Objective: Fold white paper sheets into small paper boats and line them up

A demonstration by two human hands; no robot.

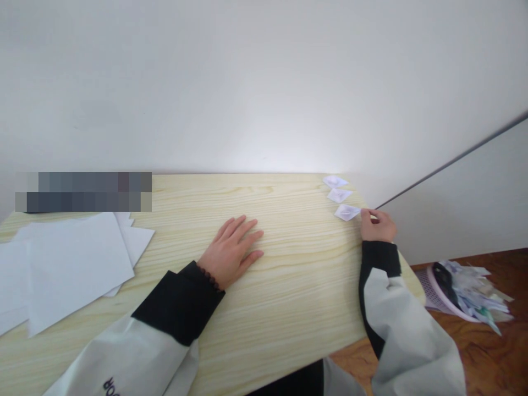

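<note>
My left hand (232, 248) lies flat on the pale wooden table (289, 297), fingers stretched out and holding nothing. My right hand (378, 225) reaches to the table's far right corner, its fingertips pinched on the edge of a small folded white paper shape (347, 212). Two more folded paper shapes (339, 194) lie in a row just behind it, the farthest one (335, 181) close to the wall. Both sleeves are white with black cuffs, and a dark bead bracelet sits at my left wrist.
A loose stack of white paper sheets (66, 264) covers the table's left side. A pink basket (443, 294) full of crumpled paper stands on the brown floor to the right. A white wall runs along the table's far edge.
</note>
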